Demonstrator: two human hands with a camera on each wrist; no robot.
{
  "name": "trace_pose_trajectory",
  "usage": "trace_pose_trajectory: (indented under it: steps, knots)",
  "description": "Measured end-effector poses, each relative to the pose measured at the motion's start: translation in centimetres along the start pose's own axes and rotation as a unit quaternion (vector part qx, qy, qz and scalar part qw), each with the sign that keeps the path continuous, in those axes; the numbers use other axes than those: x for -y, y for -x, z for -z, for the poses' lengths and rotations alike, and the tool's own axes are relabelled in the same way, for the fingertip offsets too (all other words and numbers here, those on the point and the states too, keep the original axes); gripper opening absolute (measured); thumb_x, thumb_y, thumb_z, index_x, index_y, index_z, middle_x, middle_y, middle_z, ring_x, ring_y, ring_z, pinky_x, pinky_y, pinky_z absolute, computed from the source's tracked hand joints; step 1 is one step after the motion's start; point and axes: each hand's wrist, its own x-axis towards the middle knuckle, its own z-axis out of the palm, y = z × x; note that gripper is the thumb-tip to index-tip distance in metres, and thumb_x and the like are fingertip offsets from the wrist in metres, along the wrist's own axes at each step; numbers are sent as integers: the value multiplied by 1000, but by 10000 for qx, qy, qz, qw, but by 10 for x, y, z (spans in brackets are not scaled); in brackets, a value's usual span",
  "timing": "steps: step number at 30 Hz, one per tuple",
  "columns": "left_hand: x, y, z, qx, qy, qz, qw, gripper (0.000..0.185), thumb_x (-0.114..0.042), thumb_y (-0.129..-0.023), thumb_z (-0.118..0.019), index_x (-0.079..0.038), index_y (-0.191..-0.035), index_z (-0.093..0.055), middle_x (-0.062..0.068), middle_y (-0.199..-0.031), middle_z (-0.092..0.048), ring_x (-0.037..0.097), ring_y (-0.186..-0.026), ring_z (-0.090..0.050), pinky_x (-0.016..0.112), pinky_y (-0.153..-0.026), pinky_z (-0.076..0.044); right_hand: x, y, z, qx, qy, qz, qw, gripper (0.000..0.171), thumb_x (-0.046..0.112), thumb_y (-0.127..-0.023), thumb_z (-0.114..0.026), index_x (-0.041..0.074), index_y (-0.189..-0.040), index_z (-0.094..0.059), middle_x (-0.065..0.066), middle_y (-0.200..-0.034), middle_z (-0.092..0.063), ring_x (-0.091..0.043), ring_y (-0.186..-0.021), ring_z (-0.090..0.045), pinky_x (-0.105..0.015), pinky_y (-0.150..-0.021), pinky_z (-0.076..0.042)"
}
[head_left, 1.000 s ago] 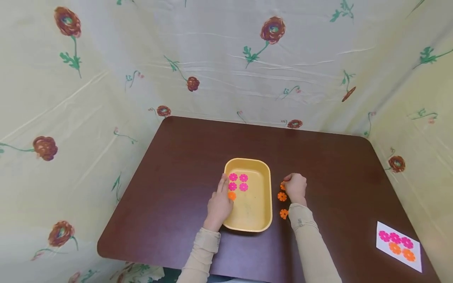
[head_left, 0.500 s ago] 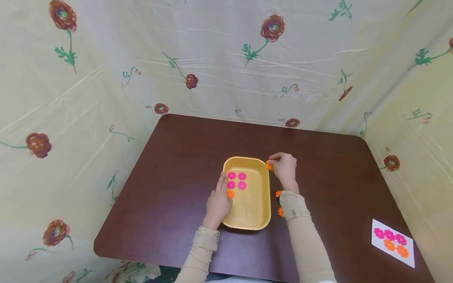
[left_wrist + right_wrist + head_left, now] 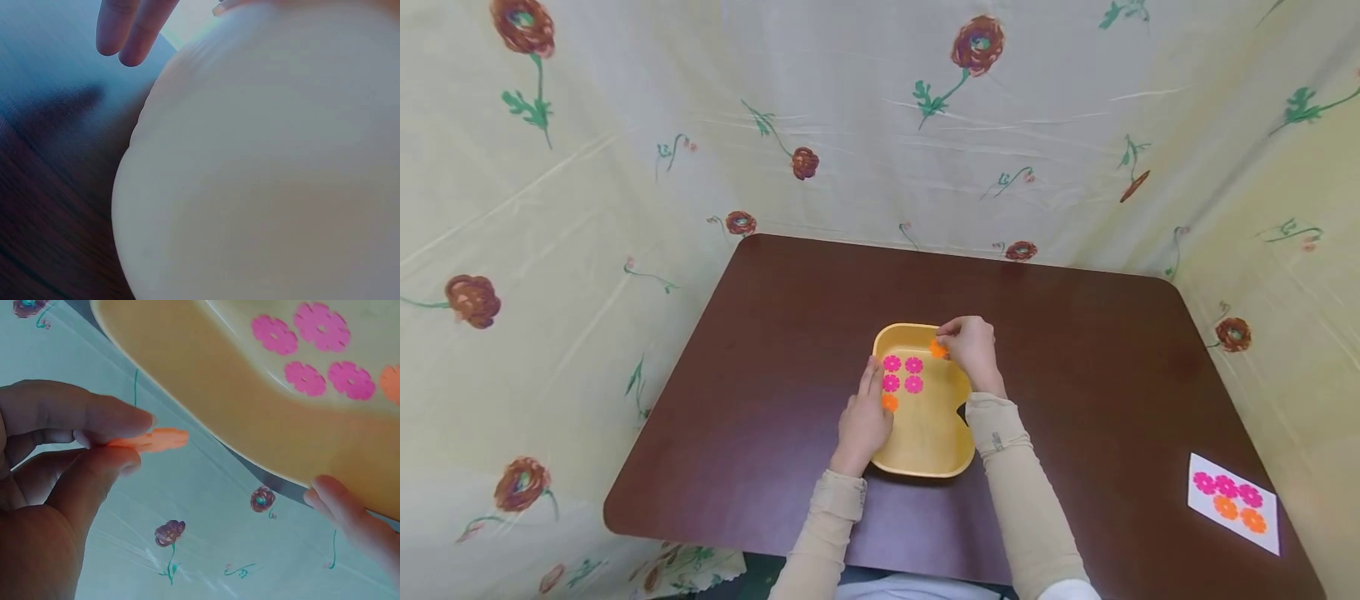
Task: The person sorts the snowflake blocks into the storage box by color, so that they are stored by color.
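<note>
A yellow tray (image 3: 958,454) sits mid-table on the dark brown table (image 3: 775,350). Inside it lie several pink flower discs (image 3: 902,373) in a square and one orange flower disc (image 3: 890,403) below them. My right hand (image 3: 970,346) hovers over the tray's far right corner and pinches an orange flower disc (image 3: 937,348) (image 3: 156,439) between thumb and fingers. My left hand (image 3: 865,417) rests with straight fingers on the tray's left rim, beside the discs. The left wrist view shows only the tray's pale wall (image 3: 262,175) and fingertips (image 3: 128,28).
A white card (image 3: 1232,502) printed with pink and orange flowers lies at the table's near right corner. Floral cloth (image 3: 625,125) walls in the table on three sides. The right forearm covers the table just right of the tray.
My right hand lifted an orange disc from the table right of the tray and carried it left, over the tray's far corner. The left hand stayed on the rim.
</note>
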Motion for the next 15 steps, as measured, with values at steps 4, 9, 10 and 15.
trace_pose_trajectory:
  steps: [4, 9, 10, 15]
  knots:
    - [0, -3, -1, 75, -59, 39, 9999, 69, -4, -77, -59, -11, -141, -35, -3, -151, -22, 28, -64, -51, 36, -50, -40, 6, 3, -7, 241, 12, -262, 9994, 5, 5, -80, -67, 2, -82, -70, -12, -82, -68, -17, -55, -63, -23, -53, -51]
    - [0, -4, -1, 34, -67, 23, 10000, 69, -4, -76, -60, -11, -141, -36, -3, -151, -22, 29, -65, -51, 37, -51, -41, 8, 6, -19, 465, 203, -735, 9960, 5, 5, -79, -67, 4, -81, -71, -12, -84, -65, -18, -56, -64, -21, -51, -49]
    - [0, -4, 0, 8, -63, 6, 10000, 69, -4, -76, -60, -11, -141, -36, -2, -151, -23, 29, -65, -51, 38, -51, -41, 8, 7, -21, 487, 280, -811, 9951, 5, 5, -79, -67, 5, -80, -71, -12, -84, -64, -19, -58, -63, -21, -50, -49]
    - [-1, -5, -1, -42, -72, -16, 10000, 67, -6, -78, -61, -10, -140, -37, -1, -150, -24, 30, -66, -53, 39, -51, -42, -3, 9, -33, 759, 466, -920, 9918, 5, 2, -78, -66, 5, -79, -70, -11, -82, -61, -23, -63, -62, -20, -48, -45]
